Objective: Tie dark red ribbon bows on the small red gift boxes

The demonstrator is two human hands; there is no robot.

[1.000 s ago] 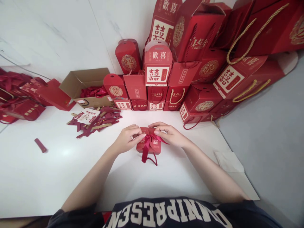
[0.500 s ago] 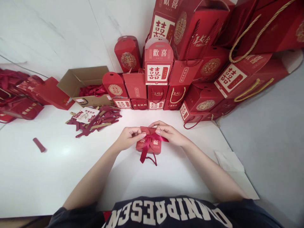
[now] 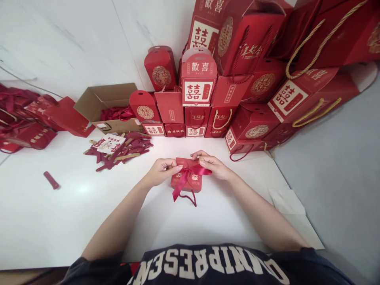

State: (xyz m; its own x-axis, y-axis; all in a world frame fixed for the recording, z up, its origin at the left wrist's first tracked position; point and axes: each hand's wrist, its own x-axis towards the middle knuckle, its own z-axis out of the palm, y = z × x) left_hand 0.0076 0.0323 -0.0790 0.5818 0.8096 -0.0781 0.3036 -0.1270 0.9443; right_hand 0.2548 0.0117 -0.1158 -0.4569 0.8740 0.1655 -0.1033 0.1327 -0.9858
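A small red gift box (image 3: 193, 185) with pale Chinese lettering stands on the white table in front of me. Across its top lies a shiny red ribbon (image 3: 179, 185), gathered at the middle, with one tail hanging over the near side. My left hand (image 3: 162, 172) is closed in a pinch on the ribbon at the box's left edge. On the other side, my right hand (image 3: 216, 167) pinches the ribbon between thumb and fingers, its other fingers around the box's far right corner. A dark red cord handle (image 3: 190, 198) sticks out at the near side.
Stacked red gift boxes (image 3: 198, 93) line the back and right. Back left stands an open cardboard box (image 3: 120, 126) of red ribbon, with a pile of dark red strips (image 3: 124, 152) before it. One dark red strip (image 3: 51, 180) lies farther left. White paper (image 3: 287, 201) lies right.
The ribbon's near tail has swung slightly left. My right hand has shifted a little right and draws the ribbon outward; my left hand stays nearly still.
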